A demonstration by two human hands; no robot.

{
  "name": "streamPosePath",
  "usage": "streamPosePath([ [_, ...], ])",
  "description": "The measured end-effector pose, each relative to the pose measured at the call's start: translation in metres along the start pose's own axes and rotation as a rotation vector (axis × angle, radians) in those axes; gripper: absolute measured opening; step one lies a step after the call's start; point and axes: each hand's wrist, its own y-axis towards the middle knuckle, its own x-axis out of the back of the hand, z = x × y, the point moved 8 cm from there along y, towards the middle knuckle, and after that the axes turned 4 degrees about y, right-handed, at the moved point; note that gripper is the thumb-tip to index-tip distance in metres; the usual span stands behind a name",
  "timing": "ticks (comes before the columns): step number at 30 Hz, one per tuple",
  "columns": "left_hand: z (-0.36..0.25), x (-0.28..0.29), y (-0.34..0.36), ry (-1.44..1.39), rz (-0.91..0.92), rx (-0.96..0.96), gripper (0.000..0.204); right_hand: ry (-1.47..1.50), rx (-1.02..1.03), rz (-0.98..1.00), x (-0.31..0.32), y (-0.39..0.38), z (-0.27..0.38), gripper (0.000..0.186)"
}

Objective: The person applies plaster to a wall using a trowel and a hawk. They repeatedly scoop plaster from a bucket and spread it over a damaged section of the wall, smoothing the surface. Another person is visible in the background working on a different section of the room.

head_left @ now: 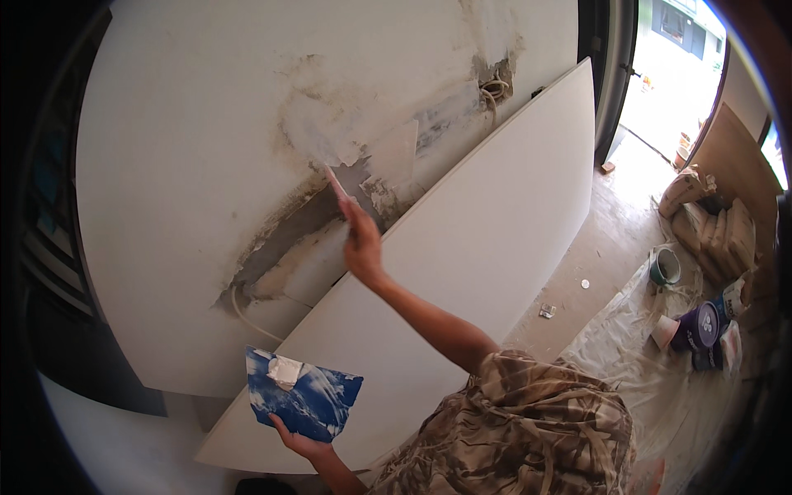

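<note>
My left hand (304, 441) grips the lower edge of a flat blue board (318, 406) smeared with white. A thick lump of white putty (284, 371) sits near the board's upper edge. My right hand (361, 241) is raised to the wall, wrapped round a thin putty knife (335, 181) seen nearly edge-on. Its tip is at the upper edge of a long grey channel (285, 231) broken into the white wall (190, 165). Whether the blade touches the wall I cannot tell. Pale smears surround the channel, and its edges are ragged.
A large white panel (495, 214) slants between me and the wall. Cable loops (495, 87) poke from a hole; another cable (254, 327) hangs lower. At right, paper sacks (718, 235), a green bucket (665, 268) and a purple bucket (698, 326) stand by plastic sheeting (619, 318).
</note>
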Motion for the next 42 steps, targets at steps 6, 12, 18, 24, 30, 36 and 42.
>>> streamPosePath([
  [6,0.002,0.009,0.003,0.031,-0.033,0.028,0.066,-0.112,-0.025,-0.298,0.134,0.084,-0.064,0.054],
  [12,0.014,0.030,0.014,0.053,-0.080,0.045,0.067,-0.342,-0.256,-0.322,0.159,0.133,-0.120,0.044],
  [18,0.017,0.053,0.016,0.047,-0.126,0.025,0.068,-0.278,-0.263,-0.300,0.109,0.086,-0.102,0.047],
  [24,0.016,0.039,0.026,-0.006,-0.038,-0.033,0.065,-0.112,-0.149,-0.129,0.007,-0.025,-0.061,0.051],
  [30,0.019,0.040,0.031,-0.038,0.006,-0.026,0.065,0.089,-0.243,-0.065,0.004,-0.058,-0.065,0.052],
  [36,0.024,0.058,0.030,-0.025,-0.144,-0.016,0.065,0.505,-0.669,-0.357,0.089,0.011,-0.146,0.029],
  [42,0.033,0.067,0.034,-0.088,-0.077,0.047,0.064,0.291,-0.420,-0.293,0.080,0.037,-0.125,0.039],
])
